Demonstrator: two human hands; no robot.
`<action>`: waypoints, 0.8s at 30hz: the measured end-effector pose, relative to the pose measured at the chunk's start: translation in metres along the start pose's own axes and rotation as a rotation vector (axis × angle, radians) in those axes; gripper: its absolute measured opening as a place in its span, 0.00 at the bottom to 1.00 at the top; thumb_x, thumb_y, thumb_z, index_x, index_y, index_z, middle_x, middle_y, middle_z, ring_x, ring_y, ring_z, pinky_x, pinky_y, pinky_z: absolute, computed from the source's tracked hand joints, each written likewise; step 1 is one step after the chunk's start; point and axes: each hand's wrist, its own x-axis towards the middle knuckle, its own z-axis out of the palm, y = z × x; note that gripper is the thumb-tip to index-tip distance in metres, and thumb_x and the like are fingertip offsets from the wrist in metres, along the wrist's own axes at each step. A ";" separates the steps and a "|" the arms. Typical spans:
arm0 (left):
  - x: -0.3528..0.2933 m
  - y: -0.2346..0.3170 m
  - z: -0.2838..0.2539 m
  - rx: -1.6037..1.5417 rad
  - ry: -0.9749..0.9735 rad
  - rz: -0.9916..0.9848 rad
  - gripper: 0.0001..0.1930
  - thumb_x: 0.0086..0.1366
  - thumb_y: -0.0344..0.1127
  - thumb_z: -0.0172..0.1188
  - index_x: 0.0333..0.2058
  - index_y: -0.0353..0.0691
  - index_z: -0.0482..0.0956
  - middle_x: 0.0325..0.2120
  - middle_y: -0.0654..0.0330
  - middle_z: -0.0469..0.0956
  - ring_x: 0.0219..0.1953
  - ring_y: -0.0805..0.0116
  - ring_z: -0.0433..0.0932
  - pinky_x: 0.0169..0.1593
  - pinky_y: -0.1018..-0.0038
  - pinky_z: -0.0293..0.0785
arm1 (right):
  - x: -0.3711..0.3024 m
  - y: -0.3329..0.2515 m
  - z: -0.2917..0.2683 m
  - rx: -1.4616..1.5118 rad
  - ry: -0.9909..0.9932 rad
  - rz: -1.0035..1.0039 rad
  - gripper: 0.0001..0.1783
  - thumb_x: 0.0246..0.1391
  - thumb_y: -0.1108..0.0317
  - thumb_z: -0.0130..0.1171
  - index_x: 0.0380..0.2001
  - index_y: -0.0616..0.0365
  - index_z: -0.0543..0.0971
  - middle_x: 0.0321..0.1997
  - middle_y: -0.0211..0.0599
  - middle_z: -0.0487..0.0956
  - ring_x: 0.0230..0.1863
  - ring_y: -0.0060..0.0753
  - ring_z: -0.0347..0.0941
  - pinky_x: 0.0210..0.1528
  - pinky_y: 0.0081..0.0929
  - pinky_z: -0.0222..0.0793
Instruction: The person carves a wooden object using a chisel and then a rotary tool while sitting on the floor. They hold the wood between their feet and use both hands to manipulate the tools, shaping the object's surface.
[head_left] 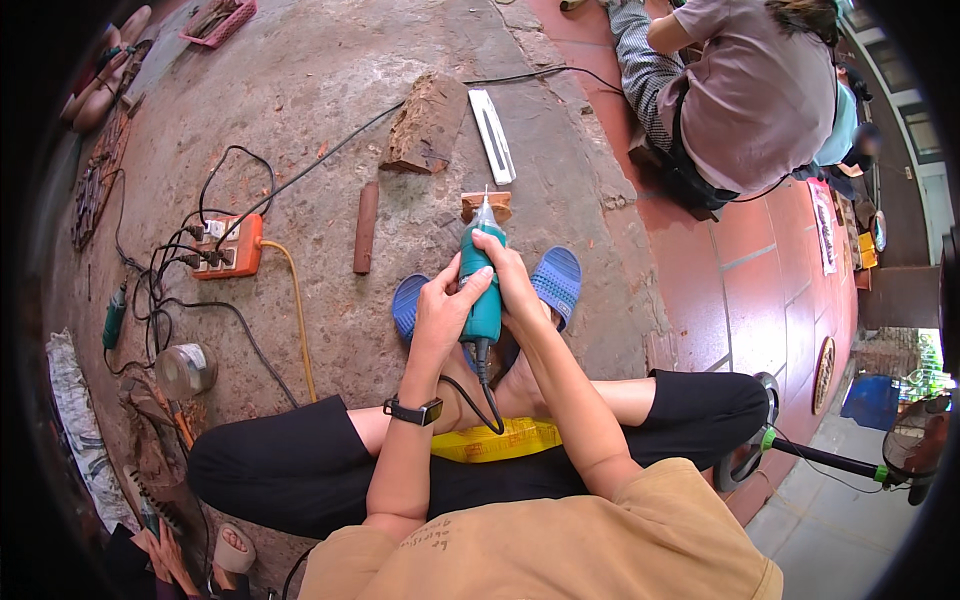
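Observation:
A teal rotary tool point(482, 308) points away from me, its thin bit over a small brown wooden piece point(500, 206) on the ground. Whether the bit touches the wood I cannot tell. My left hand point(442, 312) is closed round the tool's left side, thumb on the body. Along the upper right side, my right hand point(508, 274) grips it near the nose. The tool's black cord point(487, 385) curves down between my forearms. Blue sandals point(557, 282) show on both sides of the tool.
Past the wood lie a rough wood block point(427, 122), a white box cutter point(491, 137) and a brown stick point(366, 228). An orange power strip point(230, 248) with tangled cords sits left. Another person point(750, 95) sits at far right; another's hands point(170, 560) show lower left.

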 end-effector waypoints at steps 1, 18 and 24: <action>0.001 -0.003 0.000 -0.024 0.008 0.031 0.28 0.64 0.42 0.64 0.57 0.29 0.72 0.35 0.61 0.80 0.34 0.80 0.75 0.38 0.81 0.73 | -0.004 -0.006 0.005 -0.004 -0.018 0.003 0.19 0.57 0.51 0.58 0.33 0.59 0.74 0.28 0.34 0.75 0.25 0.25 0.74 0.26 0.25 0.72; 0.006 -0.006 -0.002 -0.088 -0.053 -0.024 0.31 0.63 0.43 0.65 0.59 0.30 0.70 0.39 0.57 0.80 0.37 0.78 0.77 0.41 0.80 0.75 | -0.005 -0.004 -0.003 0.070 -0.015 0.067 0.23 0.56 0.52 0.60 0.45 0.60 0.71 0.33 0.33 0.72 0.30 0.25 0.73 0.30 0.24 0.73; 0.004 -0.006 -0.002 -0.134 -0.070 -0.048 0.31 0.64 0.42 0.64 0.60 0.31 0.68 0.43 0.58 0.79 0.40 0.78 0.77 0.43 0.81 0.75 | -0.001 -0.001 -0.005 0.033 -0.002 0.070 0.21 0.57 0.52 0.60 0.40 0.61 0.73 0.31 0.34 0.74 0.28 0.26 0.74 0.29 0.25 0.74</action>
